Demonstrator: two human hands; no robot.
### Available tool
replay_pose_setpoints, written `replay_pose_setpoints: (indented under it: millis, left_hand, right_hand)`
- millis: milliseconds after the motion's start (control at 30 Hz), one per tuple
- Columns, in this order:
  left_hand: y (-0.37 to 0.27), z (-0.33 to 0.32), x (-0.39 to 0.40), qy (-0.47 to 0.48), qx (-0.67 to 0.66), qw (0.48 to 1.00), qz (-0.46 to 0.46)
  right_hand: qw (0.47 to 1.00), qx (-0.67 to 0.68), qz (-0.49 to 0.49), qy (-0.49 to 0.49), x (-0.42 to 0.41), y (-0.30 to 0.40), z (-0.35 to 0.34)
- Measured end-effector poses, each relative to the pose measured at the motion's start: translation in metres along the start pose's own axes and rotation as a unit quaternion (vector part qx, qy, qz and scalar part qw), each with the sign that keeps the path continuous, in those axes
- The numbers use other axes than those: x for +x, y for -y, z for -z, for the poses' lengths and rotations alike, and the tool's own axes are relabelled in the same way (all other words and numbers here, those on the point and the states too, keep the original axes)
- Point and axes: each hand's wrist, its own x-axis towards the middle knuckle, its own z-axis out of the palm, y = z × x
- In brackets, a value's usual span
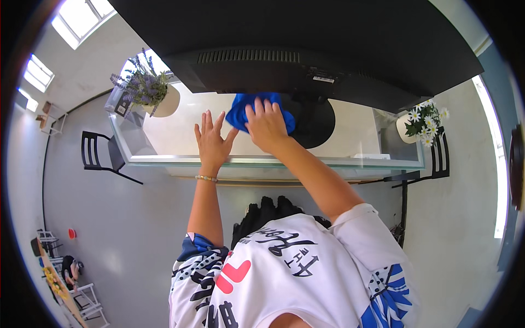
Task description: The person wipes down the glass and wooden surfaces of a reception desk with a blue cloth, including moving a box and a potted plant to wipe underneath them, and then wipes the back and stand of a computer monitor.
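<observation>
My right hand (266, 125) lies over a bunched blue cloth (236, 114), its fingers spread across it and pressing it onto the glass-topped table (188, 160). Beside it, my left hand (214, 139) is palm down with fingers apart at the table's front part, holding nothing. A beaded bracelet (206, 178) circles my left wrist. The cloth touches the left side of the monitor's round black stand base (318, 133). Above the hands looms the black back of a monitor (328, 41), whose lower edge partly covers the far part of the table.
Potted lavender (166, 100) stands at the table's left, and potted white daisies (406, 129) at its right. A flat white object (371, 156) lies near the front right edge. Black chairs (92, 149) (440, 160) flank the table. A person (69, 270) sits far off at lower left.
</observation>
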Motion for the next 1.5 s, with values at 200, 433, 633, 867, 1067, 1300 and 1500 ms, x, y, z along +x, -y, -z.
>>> replay_pose_setpoints:
  millis: [200, 433, 633, 867, 1067, 1300, 1500]
  left_hand:
    - [0.002, 0.001, -0.004, 0.007, -0.018, 1.0, -0.004]
    - [-0.002, 0.002, -0.003, -0.012, 0.012, 1.0, 0.006]
    - [-0.01, -0.001, 0.003, 0.001, 0.032, 0.999, 0.016]
    - [-0.001, -0.001, 0.001, 0.007, 0.024, 1.0, 0.016]
    - [-0.002, -0.001, -0.008, -0.018, 0.034, 0.999, 0.007]
    - [-0.014, 0.001, -0.012, -0.094, 0.031, 0.995, 0.005]
    - [-0.004, 0.001, -0.018, -0.19, -0.04, 0.98, 0.046]
  right_hand:
    - [0.972, 0.168, 0.16, -0.035, -0.133, -0.062, 0.048]
    - [0.983, -0.024, -0.118, -0.135, -0.258, -0.209, 0.08]
    - [0.983, 0.043, -0.047, -0.174, -0.21, -0.123, 0.058]
    - [0.992, 0.065, 0.06, -0.092, -0.187, -0.094, 0.057]
    - [0.959, -0.078, -0.192, -0.194, -0.286, -0.222, 0.074]
    - [0.98, 0.005, -0.078, -0.181, -0.254, -0.156, 0.074]
    - [0.971, 0.197, 0.109, -0.084, -0.127, -0.023, 0.047]
